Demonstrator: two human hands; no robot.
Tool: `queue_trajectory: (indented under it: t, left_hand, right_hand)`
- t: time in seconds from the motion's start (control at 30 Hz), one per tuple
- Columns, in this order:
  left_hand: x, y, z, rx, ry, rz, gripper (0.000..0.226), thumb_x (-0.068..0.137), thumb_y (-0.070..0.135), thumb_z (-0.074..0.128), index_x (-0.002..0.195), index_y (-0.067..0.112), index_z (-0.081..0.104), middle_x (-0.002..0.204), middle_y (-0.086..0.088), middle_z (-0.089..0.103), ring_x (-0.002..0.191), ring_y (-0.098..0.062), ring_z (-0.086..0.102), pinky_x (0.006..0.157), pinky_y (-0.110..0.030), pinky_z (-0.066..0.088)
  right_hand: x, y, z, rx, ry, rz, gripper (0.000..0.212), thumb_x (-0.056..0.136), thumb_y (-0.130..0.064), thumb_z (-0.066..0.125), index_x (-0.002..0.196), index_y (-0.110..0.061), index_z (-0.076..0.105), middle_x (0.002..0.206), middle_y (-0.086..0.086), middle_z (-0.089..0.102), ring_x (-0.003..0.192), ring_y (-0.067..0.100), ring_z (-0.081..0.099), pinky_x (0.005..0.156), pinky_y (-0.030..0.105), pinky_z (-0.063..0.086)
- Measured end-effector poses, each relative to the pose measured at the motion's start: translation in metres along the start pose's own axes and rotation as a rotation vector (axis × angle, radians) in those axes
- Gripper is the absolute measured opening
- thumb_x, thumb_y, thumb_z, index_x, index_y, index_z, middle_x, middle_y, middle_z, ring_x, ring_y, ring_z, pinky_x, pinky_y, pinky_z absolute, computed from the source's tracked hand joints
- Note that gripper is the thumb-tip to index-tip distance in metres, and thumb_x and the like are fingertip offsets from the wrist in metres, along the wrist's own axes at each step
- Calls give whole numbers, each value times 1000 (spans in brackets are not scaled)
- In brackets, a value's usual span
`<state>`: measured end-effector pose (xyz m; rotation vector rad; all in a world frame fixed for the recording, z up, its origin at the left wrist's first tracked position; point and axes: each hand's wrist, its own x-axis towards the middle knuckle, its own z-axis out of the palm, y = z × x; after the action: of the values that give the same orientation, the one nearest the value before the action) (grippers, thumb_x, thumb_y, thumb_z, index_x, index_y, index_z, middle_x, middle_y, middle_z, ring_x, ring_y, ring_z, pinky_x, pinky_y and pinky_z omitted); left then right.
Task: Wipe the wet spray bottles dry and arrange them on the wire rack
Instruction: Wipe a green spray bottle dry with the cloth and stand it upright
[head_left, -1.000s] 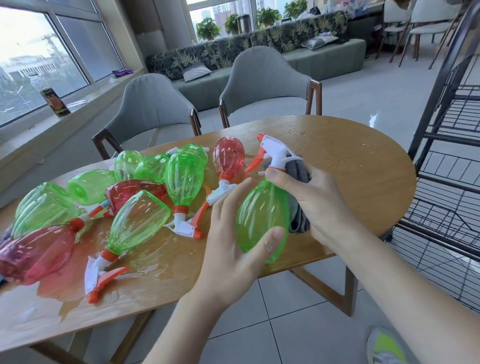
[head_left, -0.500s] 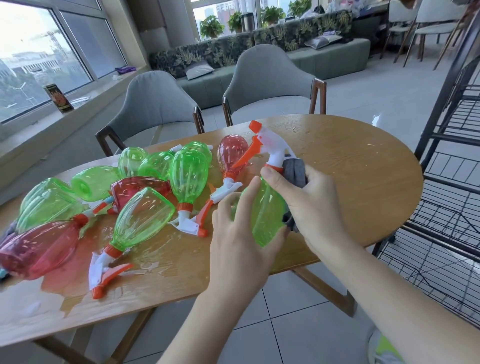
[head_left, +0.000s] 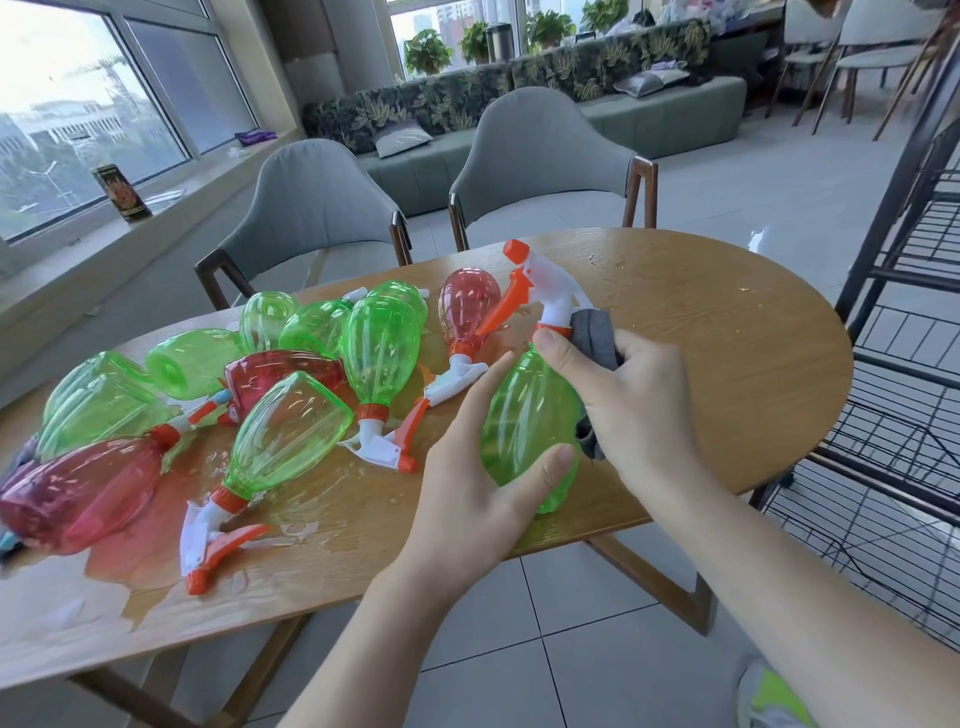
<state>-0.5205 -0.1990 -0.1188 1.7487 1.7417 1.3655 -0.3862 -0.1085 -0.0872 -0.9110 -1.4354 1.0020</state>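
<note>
While the left hand (head_left: 467, 499) cups the lower body of a green spray bottle (head_left: 524, 426), thumb curled across its front and fingers round its far side, the right hand (head_left: 634, 410) grips the same bottle near the neck with a grey cloth (head_left: 595, 332) bunched between palm and plastic. Held above the near edge of the wooden table (head_left: 727, 332), the bottle tilts with its white and orange trigger head (head_left: 530, 280) pointing up and away. To the left, a heap of green and red bottles (head_left: 291, 384) lies on its sides on the tabletop, several touching or overlapping, with a puddle of water (head_left: 291, 519) spread under and around them. A black wire rack (head_left: 914, 322) stands just beside the table at the right edge of view, and two grey chairs (head_left: 540, 156) sit along the table's far side.
</note>
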Motion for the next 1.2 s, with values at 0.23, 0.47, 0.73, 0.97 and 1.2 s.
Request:
queue_trajectory:
  t: [0.23, 0.47, 0.73, 0.97, 1.2]
  left_hand:
    - [1, 4, 8, 86, 54, 8, 90, 88, 46, 85, 164, 37, 37, 154, 33, 45, 144, 22, 32, 109, 1, 25]
    - [2, -3, 3, 8, 32, -6, 91, 79, 60, 83, 157, 55, 35, 150, 41, 42, 147, 20, 28, 109, 3, 23]
    - [3, -4, 2, 7, 15, -7, 93, 78, 59, 84, 158, 52, 36, 154, 37, 44, 148, 18, 31, 110, 1, 25]
    - [4, -5, 6, 24, -1, -5, 94, 83, 53, 83, 161, 43, 32, 155, 37, 40, 148, 18, 29, 113, -2, 24]
    - [3, -4, 7, -7, -3, -14, 88, 88, 47, 82, 160, 43, 33, 153, 40, 38, 147, 21, 28, 111, 1, 23]
  right_hand:
    - [-10, -2, 0, -187, 77, -200, 47, 97, -40, 71, 59, -36, 44, 47, -17, 46, 46, 9, 40, 45, 15, 27]
    - [-6, 9, -5, -93, 67, -165, 36, 107, -36, 57, 78, -22, 73, 58, -14, 54, 56, 8, 47, 55, 28, 37]
    - [-2, 14, -2, -275, 214, -549, 19, 97, -18, 74, 114, -11, 79, 103, 3, 70, 88, 11, 65, 78, 15, 52]
    - [8, 9, -2, -522, 47, -781, 20, 96, -16, 74, 113, -7, 79, 111, 9, 67, 96, 23, 58, 87, 21, 48]
    - [12, 6, -13, -546, -102, -727, 21, 92, -16, 78, 112, -11, 79, 115, 8, 64, 99, 25, 59, 89, 30, 52]
